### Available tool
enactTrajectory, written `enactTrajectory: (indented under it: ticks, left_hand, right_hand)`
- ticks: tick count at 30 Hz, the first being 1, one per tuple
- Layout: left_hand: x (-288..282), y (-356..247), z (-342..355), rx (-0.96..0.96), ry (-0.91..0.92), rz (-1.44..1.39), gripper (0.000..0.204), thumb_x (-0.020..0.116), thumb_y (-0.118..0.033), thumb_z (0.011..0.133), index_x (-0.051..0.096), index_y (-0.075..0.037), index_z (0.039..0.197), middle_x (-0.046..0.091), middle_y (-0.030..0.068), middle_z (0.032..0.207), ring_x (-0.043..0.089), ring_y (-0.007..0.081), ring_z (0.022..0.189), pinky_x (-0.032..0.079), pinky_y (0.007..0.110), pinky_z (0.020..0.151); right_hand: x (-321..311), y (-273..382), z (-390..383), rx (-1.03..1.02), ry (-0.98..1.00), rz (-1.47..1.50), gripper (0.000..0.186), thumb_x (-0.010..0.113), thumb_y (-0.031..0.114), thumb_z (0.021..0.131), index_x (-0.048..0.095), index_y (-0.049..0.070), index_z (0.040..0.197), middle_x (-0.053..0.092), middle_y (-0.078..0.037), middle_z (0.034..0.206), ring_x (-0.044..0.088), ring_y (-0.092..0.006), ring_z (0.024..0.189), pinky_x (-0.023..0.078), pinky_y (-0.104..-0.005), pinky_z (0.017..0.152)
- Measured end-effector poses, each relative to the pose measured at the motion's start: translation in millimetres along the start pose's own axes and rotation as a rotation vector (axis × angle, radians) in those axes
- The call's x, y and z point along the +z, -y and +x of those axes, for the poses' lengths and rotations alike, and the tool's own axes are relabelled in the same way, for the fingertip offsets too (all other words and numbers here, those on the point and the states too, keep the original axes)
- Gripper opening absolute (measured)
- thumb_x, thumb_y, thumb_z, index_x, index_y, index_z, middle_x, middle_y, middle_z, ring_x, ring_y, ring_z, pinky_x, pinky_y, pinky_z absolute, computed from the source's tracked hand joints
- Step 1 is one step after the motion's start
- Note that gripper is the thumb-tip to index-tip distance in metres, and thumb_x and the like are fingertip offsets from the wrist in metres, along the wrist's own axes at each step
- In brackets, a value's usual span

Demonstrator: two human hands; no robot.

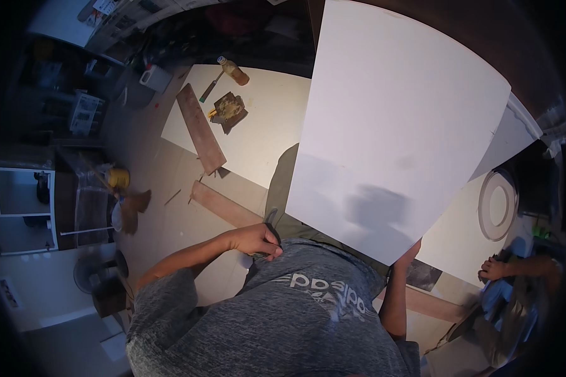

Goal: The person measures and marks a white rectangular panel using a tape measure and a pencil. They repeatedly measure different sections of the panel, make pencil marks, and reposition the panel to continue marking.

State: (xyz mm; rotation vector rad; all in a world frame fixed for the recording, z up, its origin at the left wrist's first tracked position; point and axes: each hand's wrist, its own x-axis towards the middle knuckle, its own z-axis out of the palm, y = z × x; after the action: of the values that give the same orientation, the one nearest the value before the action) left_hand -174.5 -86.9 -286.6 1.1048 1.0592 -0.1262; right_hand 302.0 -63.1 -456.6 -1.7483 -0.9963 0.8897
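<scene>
A large white panel (pixel 396 119) stands tilted in front of me and fills much of the upper right. My right hand (pixel 409 254) grips its lower right edge; most of the fingers are hidden behind it. My left hand (pixel 256 240) is closed at my waist, by the hem of my grey shirt (pixel 277 308) and my trousers. Whatever it may hold is hidden. Beyond it a reddish-brown wooden plank (pixel 223 204) lies on the floor, partly covered by my arm.
A pale board (pixel 264 107) bears a hammer (pixel 212 87), a bottle (pixel 234 71), a brown clump (pixel 229 110) and another plank (pixel 200 129). At right, a co-worker's hand (pixel 493 269) is near a white ring (pixel 499 205). A fan (pixel 97 270) and shelves (pixel 22 195) stand left.
</scene>
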Motion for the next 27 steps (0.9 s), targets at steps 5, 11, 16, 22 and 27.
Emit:
enactTrajectory:
  ticks: [5,11,16,22,27]
  left_hand:
    - [2,6,0,-0.023,-0.023,-0.056,0.032,0.075,-0.029,0.105,0.083,-0.001,0.093,0.079,0.0017,0.083,0.069,0.0094,0.079,0.053,0.028,0.077]
    - [-3,7,1,0.014,0.006,0.051,0.031,0.075,-0.028,0.105,0.083,-0.001,0.090,0.078,0.0018,0.081,0.067,0.0087,0.079,0.054,0.029,0.078]
    - [-7,6,5,0.003,0.006,0.058,0.033,0.075,-0.028,0.106,0.082,-0.002,0.087,0.077,0.0028,0.079,0.066,0.0099,0.077,0.053,0.030,0.078]
    - [-4,17,8,0.012,-0.009,-0.035,0.024,0.079,-0.021,0.104,0.083,0.001,0.097,0.079,0.0035,0.085,0.067,0.0090,0.083,0.055,0.030,0.082]
    - [-6,30,11,-0.037,-0.011,-0.031,0.019,0.080,-0.017,0.103,0.084,0.002,0.104,0.081,0.0036,0.090,0.068,0.0084,0.086,0.056,0.029,0.084]
  right_hand:
    - [-3,-11,3,0.053,0.023,0.147,0.041,0.053,0.027,0.115,0.058,-0.002,0.144,0.072,-0.015,0.126,0.071,-0.0245,0.111,0.056,-0.0396,0.099]
    - [-2,-14,3,0.113,0.106,0.302,0.042,0.056,0.027,0.113,0.059,-0.002,0.144,0.073,-0.014,0.125,0.071,-0.0243,0.112,0.056,-0.0398,0.100]
    - [1,3,1,0.078,-0.044,-0.085,0.059,0.081,0.025,0.094,0.059,0.006,0.146,0.078,-0.016,0.119,0.075,-0.0279,0.109,0.058,-0.0413,0.099]
    - [3,24,-5,0.109,-0.081,-0.222,0.059,0.078,0.027,0.097,0.057,0.013,0.150,0.076,-0.026,0.125,0.075,-0.0453,0.117,0.059,-0.0504,0.096]
    - [3,33,-5,0.151,-0.069,-0.281,0.062,0.079,0.035,0.098,0.056,0.014,0.152,0.076,-0.027,0.127,0.073,-0.0485,0.119,0.059,-0.0530,0.097]
